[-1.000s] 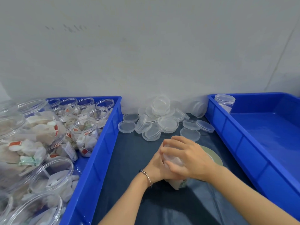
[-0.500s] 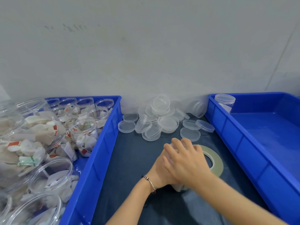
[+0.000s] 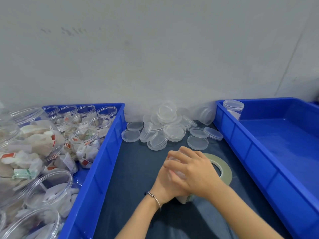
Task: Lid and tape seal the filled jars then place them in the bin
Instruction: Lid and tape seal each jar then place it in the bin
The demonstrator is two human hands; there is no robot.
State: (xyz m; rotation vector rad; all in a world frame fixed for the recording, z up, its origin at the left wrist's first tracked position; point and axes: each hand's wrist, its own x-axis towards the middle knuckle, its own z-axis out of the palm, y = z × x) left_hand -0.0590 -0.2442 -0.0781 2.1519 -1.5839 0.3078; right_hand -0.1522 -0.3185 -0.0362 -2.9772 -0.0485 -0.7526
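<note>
A clear filled jar (image 3: pixel 183 199) stands on the dark mat (image 3: pixel 136 169) at centre, mostly hidden by both hands. My left hand (image 3: pixel 166 185) holds its side. My right hand (image 3: pixel 193 171) lies over the top with fingers curled round the clear lid (image 3: pixel 176 173). A roll of clear tape (image 3: pixel 222 167) lies flat just right of the jar, partly under my right hand. The blue bin (image 3: pixel 276 152) on the right holds one lidded jar (image 3: pixel 233 108) in its far left corner.
A blue bin (image 3: pixel 103 161) on the left is packed with open filled jars (image 3: pixel 82 144). A heap of loose clear lids (image 3: pixel 165 128) lies by the grey wall between the bins.
My right hand has turned on the jar's top, its fingers swinging from left to forward and back to the left. My left hand has stayed on the jar.
</note>
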